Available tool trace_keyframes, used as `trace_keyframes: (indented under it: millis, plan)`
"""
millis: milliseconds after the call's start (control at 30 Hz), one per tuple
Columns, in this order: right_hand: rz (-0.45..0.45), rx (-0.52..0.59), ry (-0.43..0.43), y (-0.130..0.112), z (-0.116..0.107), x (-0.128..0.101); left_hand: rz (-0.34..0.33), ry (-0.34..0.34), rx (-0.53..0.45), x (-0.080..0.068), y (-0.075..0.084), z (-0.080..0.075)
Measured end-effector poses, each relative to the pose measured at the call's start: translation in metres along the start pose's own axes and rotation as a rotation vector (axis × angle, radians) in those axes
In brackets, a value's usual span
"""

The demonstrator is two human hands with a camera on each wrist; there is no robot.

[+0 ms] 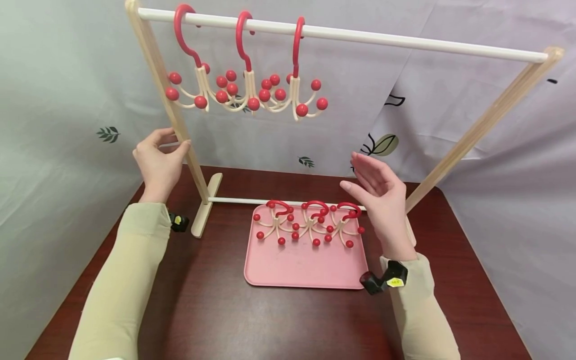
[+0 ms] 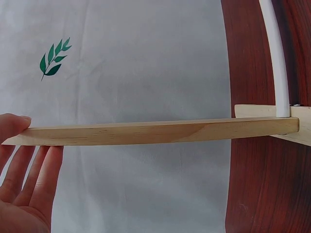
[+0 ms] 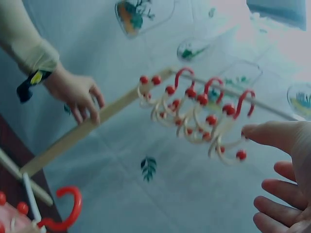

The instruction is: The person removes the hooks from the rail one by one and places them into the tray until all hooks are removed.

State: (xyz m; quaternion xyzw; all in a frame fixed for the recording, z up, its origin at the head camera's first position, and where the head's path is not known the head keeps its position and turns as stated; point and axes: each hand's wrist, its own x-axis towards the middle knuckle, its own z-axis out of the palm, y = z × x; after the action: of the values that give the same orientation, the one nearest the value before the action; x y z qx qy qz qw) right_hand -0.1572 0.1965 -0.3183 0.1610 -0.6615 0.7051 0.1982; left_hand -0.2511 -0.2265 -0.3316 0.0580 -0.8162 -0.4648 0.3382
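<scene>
Three red-hooked cream hangers with red ball tips lie on your pink plastic tray, three more hang on the white rail. Your right hand hovers open above the tray; next, I'd judge, reach down for one. Your left hand grips the wooden rack post.

Both arms wear long beige sleeves. A small black camera unit with a yellow sticker sits at each wrist; the hands are bare.
</scene>
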Motion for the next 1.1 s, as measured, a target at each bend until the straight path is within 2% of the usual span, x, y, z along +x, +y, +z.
trace_keyframes:
  millis: [133,233,333,400,533,800,1100]
  plan:
    - [-0.075,-0.031,-0.046,-0.027,0.022,0.008,0.004,0.004,-0.003,-0.001,0.001,0.0]
    - [-0.176,-0.066,-0.088,-0.048,0.04,0.017,0.009,0.002,-0.007,-0.001,0.001,0.0]
    - [-0.252,-0.053,-0.106,-0.061,0.054,0.028,0.0,-0.005,-0.009,-0.002,0.001,0.0]
    - [-0.269,-0.04,-0.106,-0.069,0.061,0.036,-0.009,-0.009,-0.008,-0.004,0.0,0.0]
    - [-0.248,0.001,-0.1,-0.081,0.075,0.053,-0.016,-0.009,-0.006,-0.005,0.0,0.0]
    - [-0.188,0.005,-0.077,-0.096,0.09,0.087,0.002,-0.005,0.0,-0.003,0.001,-0.001]
    - [-0.108,-0.066,-0.101,-0.091,0.101,0.123,-0.01,-0.004,0.003,-0.004,0.002,-0.003]
